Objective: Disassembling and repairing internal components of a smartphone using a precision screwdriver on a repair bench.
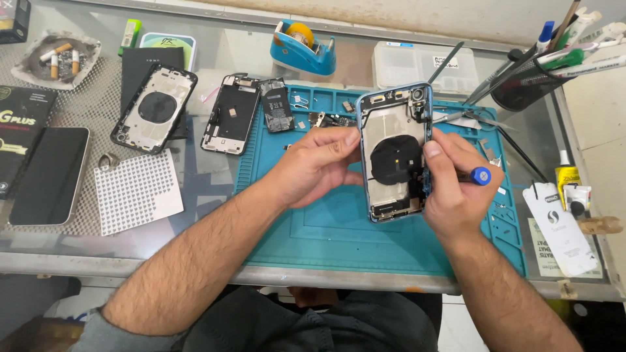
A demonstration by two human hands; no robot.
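Item: opened phone housing (396,153), blue-framed, rear shell with its inside facing the camera. It is being held tilted above the teal work mat (339,228), near the mat's upper middle, clear of the surface.

Left hand (317,166): closing on the housing's left edge, thumb lying along the frame, fingers wrapping behind.

Right hand (453,189): gripping the right edge with the thumb pressing at the frame, while also clasping a screwdriver with a blue cap (480,175) in the palm. The driver's tip is hidden behind the hand, so whether it is engaging a screw cannot be told.

Handling note, as a judgement: the shell is thin and carrying exposed parts, so supporting it by both long edges, as here, is keeping fingers off the coil and flex cables. Keeping it low over the mat is sensible, since small screws would be dropping onto the mat rather than the glass surface.

Appearance: a dark round charging coil (396,160) is sitting in the centre on a pale plate; a camera opening is showing at the top right corner; small boards and connectors are crowding the bottom end.

Nearby: a second dark housing (154,109) and a stripped black frame (229,114) lying to the left of the mat, a black screen panel (49,175) at far left, a blue tape dispenser (303,47) behind, and a mesh tool holder (525,81) at upper right.
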